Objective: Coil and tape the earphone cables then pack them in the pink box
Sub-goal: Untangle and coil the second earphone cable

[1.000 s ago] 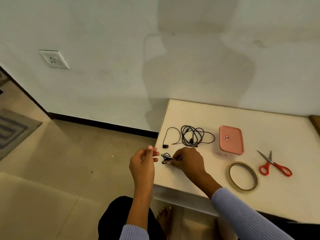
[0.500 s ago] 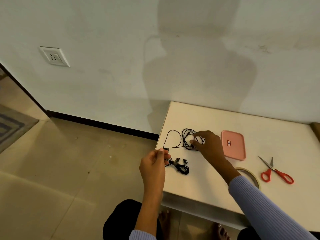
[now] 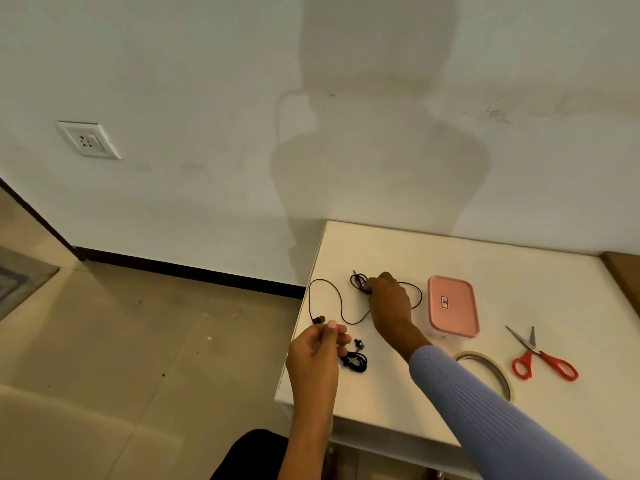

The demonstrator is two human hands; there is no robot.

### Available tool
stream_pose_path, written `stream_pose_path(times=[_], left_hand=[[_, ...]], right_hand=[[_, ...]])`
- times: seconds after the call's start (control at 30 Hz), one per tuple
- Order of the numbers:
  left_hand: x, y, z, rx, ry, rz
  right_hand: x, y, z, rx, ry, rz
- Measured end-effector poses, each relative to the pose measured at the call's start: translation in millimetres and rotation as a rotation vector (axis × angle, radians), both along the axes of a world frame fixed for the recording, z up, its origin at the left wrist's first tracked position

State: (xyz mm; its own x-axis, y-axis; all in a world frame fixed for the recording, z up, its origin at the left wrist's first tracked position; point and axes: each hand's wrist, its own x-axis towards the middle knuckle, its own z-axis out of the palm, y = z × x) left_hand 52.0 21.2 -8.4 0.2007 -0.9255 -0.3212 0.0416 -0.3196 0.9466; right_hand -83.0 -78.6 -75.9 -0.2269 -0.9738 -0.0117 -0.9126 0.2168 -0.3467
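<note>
The pink box (image 3: 453, 306) sits on the white table (image 3: 485, 258) with its lid on, a small label on top; whatever may be inside is hidden by the lid. It serves as the landmark here.

To the left of the pink box lies the loose earphone cable (image 3: 332, 296), a black lead spread in open loops over the table, with one earbud at its left end near the table's left edge. The right hand (image 3: 389, 303) reaches over this cable just left of the box, its fingers curled down on the bunched part of the lead and grasping it; a loop of the cable shows between the hand and the box's left wall, close to the box but whether it touches cannot be told.

Further left of the box and nearer to the person, the coiled earphone (image 3: 355, 358) lies on the table as a small tight black bundle with its earbuds poking out above it. The left hand (image 3: 317, 348) is just beside this bundle, at the table's left edge, its fingers curled with thumb and fingertips brought together; it seems to pinch a thin piece of cable, but this is too small to tell for sure.

On the near right of the box the tape roll (image 3: 498, 368) lies flat, partly covered by the light blue sleeve (image 3: 485, 410). To the right of the box the red-handled scissors (image 3: 540, 358) lie on the table, well apart from the cables.
</note>
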Motion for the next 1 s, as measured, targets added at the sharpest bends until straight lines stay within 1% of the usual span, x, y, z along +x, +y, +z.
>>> stream_pose_path(times=[0.03,0.1,0.23,0.3,0.4,0.53,0.63,0.8,0.9,1.0], left_hand=[[-1.5,1.0,-0.2,0.005,0.006,-0.006],[-4.9,2.0,-1.0,0.011,0.016,-0.018],[-12.4,1.6,-1.0,0.004,0.022,-0.049],[-16.7,3.6,2.0,0.008,0.027,-0.073],[-23.4,2.2,10.9,0.011,0.077,-0.095],[-39.6,-9.8,26.6,0.068,0.152,-0.174],[-53.0,-16.2,28.0,0.090,0.160,-0.266],[-61.9,-29.7,24.1,0.063,0.173,-0.357],[-64.5,-33.9,20.9,0.066,0.173,-0.309],[-67.2,-34.4,16.4,0.051,0.152,-0.217]], right_hand=[[-5.3,-4.7,4.0,-0.007,-0.044,-0.026],[-16.9,-12.1,16.6,-0.053,-0.194,-0.099],[-32.1,-9.1,53.7,-0.218,-0.483,-0.191],[-37.6,2.4,74.7,-0.264,-0.587,-0.193],[-46.0,29.4,100.3,-0.324,-0.690,-0.189],[-55.0,69.3,110.6,-0.372,-0.706,-0.157],[-57.1,89.3,106.7,-0.381,-0.758,-0.164],[-53.1,110.2,88.5,-0.327,-0.827,-0.208],[-51.0,113.9,81.2,-0.259,-0.809,-0.185],[-57.4,117.2,78.7,-0.208,-0.834,-0.231]])
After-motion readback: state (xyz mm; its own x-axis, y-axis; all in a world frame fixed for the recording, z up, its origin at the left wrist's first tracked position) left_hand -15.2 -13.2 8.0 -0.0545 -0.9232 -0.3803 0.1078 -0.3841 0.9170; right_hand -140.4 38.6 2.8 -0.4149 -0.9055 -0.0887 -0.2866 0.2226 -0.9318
